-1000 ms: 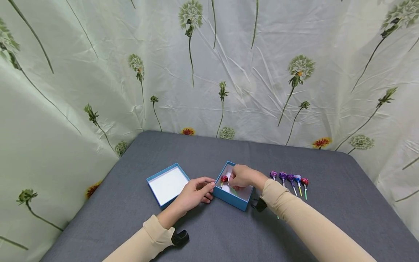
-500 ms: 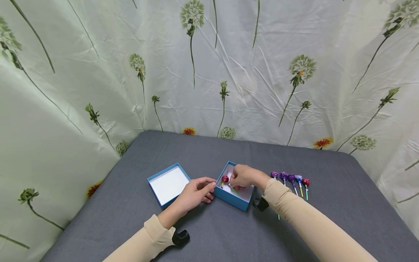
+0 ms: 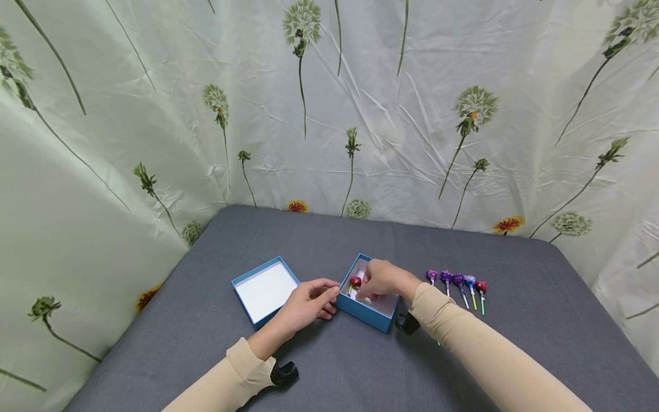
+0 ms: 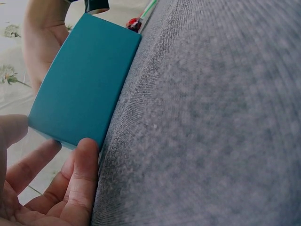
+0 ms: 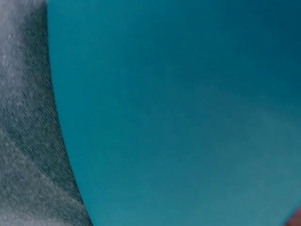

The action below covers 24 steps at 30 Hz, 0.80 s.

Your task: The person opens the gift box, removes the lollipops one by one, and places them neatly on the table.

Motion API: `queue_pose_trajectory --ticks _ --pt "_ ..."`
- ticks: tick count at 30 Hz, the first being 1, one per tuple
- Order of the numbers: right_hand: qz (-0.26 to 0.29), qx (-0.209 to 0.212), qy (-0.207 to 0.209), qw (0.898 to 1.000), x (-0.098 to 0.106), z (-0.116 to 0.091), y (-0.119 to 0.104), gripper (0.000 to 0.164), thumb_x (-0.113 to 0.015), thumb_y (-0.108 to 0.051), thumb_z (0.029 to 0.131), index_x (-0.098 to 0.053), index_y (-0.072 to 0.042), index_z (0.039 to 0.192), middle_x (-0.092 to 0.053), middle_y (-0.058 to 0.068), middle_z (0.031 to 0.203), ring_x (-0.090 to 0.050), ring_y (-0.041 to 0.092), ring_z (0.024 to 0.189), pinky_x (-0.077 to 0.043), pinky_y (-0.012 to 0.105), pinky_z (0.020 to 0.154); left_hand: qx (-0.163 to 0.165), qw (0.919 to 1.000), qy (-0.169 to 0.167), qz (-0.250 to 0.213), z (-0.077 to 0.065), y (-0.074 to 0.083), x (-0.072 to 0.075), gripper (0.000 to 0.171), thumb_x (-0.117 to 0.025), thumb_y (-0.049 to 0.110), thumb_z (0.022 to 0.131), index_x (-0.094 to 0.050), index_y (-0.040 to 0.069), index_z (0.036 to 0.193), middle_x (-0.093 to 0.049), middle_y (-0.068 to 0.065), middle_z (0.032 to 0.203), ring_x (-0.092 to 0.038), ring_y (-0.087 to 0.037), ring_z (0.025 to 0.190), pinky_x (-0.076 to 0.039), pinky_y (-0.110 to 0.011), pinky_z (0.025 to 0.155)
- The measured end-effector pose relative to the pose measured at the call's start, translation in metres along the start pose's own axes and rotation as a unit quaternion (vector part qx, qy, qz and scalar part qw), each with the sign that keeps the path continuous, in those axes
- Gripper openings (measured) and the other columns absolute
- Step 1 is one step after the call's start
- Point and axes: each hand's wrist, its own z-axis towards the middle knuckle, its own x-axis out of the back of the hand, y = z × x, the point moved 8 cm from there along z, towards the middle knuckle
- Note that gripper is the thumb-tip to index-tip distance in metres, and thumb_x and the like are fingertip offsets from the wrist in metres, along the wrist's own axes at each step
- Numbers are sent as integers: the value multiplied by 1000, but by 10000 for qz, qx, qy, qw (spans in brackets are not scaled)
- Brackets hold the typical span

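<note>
A blue box (image 3: pixel 364 315) stands uncovered on the grey cloth. My left hand (image 3: pixel 304 303) touches its left end near the front corner; in the left wrist view the thumb and fingers (image 4: pixel 85 165) rest against the blue wall. My right hand (image 3: pixel 381 278) reaches down into the box from the right, its fingers bent downward beside a red-wrapped lollipop (image 3: pixel 355 281). What those fingertips hold is hidden. The right wrist view is mostly filled by the blue box wall (image 5: pixel 164 117).
The blue box lid (image 3: pixel 265 290), white inside, lies upturned on the left. Several wrapped lollipops (image 3: pixel 458 279) lie in a row at the right, partly behind the right forearm. A flowered curtain (image 3: pixel 329 103) hangs behind the table (image 3: pixel 329 229).
The right fingers have shifted slightly toward the front left inside the box, and a green stick seen half a second ago is now covered. The left hand keeps its place.
</note>
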Motion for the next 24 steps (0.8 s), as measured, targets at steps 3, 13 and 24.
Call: queue_pose_trajectory --ticks 3,13,24 --pt "14 -89 99 9999 1 -1 0 24 -84 -17 93 -69 -10 77 -69 1 72 -59 11 67 -47 23 60 -2 10000 10 13 0 0 0 39 -63 32 110 -70 3 134 -72 -14 107 -74 -16 85 -67 -33 79" --pt "230 -116 -6 9997 8 -4 -1 21 -78 -8 95 -66 -9 78 -66 2 73 -61 12 68 -52 25 62 -12 10000 23 -8 1 1 -1 38 -63 31 110 -70 2 133 -72 -14 105 -73 -15 83 -67 -32 78" --pt "826 81 -450 9955 16 -9 -2 10 -74 -6 99 -72 -4 89 -65 1 81 -60 12 72 -53 23 64 40 10000 22 -40 1 -1 0 38 -64 32 110 -70 3 133 -72 -13 105 -72 -15 84 -67 -32 78"
